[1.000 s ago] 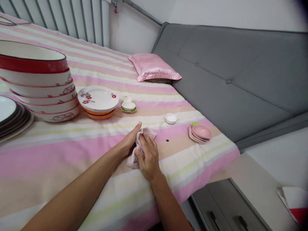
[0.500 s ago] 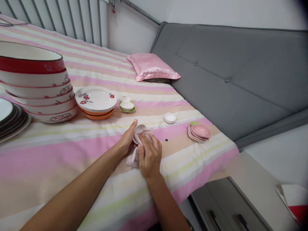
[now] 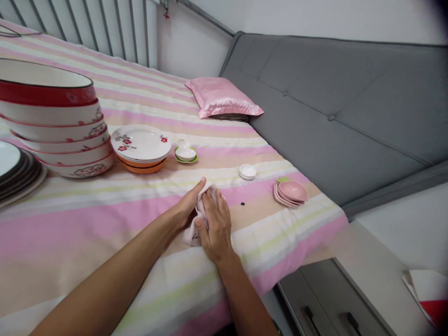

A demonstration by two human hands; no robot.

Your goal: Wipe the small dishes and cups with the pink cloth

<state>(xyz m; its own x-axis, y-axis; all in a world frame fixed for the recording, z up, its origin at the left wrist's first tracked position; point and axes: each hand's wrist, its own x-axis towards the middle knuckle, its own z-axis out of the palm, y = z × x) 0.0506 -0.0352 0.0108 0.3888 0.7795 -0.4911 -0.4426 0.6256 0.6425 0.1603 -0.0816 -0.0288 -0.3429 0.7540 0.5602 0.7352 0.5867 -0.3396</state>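
Over the near part of the bed, my left hand (image 3: pixel 187 203) is cupped with its thumb pointing up, closed round a small white dish that the cloth now hides. My right hand (image 3: pixel 217 221) presses a crumpled pale pink cloth (image 3: pixel 192 233) against it, fingers laid over the fabric. A corner of the cloth hangs down between my wrists. To the right of my hands lies a tiny black square (image 3: pixel 242 204). Beyond it sits a short stack of small white dishes (image 3: pixel 247 171), and farther right is a stack of pink fruit-shaped dishes (image 3: pixel 293 191).
At left stand tall stacked red-and-white bowls (image 3: pixel 87 151) and dark-rimmed plates (image 3: pixel 24 172). Flowered plates (image 3: pixel 147 142) rest on orange bowls (image 3: pixel 150 166), beside green-edged dishes (image 3: pixel 185 153). A pink pillow (image 3: pixel 222 98) lies near the grey headboard (image 3: pixel 332 84). A drawer cabinet (image 3: pixel 329 289) stands lower right.
The cloth has been drawn up over the small white dish, whose rim showed between my hands before. My right hand has shifted slightly left, with its fingers straighter.
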